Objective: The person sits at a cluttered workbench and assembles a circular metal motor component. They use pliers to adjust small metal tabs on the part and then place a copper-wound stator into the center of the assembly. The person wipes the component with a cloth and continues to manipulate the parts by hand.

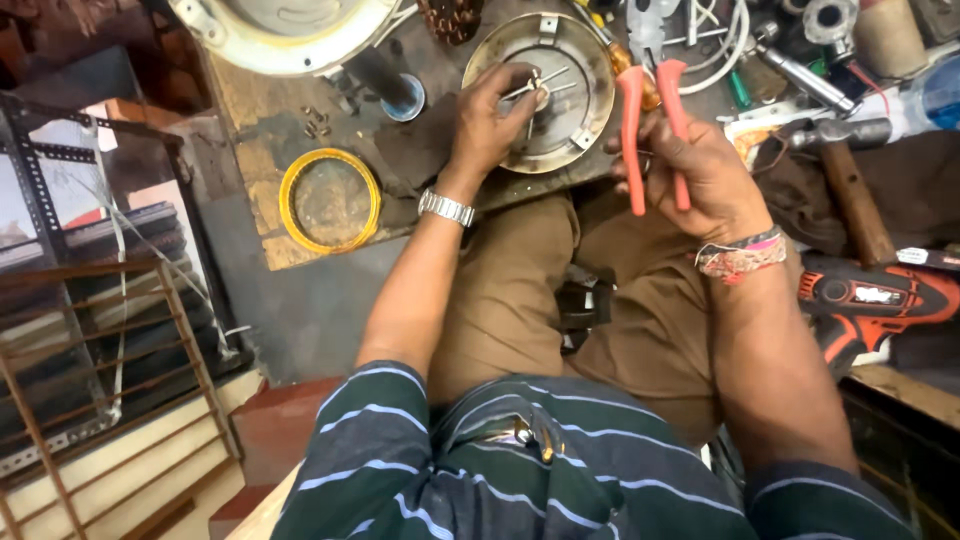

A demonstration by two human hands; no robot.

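Pinching the thin metal pins at the centre of the round metal plate (545,92) with our left hand (490,125), we keep the plate flat on the cluttered surface (270,110), close above our knees where both hands reach it. Our right hand (700,170) is wrapped around the orange-handled pliers (650,130), handles up beside the plate's rim, ready at the work.

Striped green shirt (520,470), brown trousers (520,290) (perhaps khaki), 1 wristwatch (446,208).
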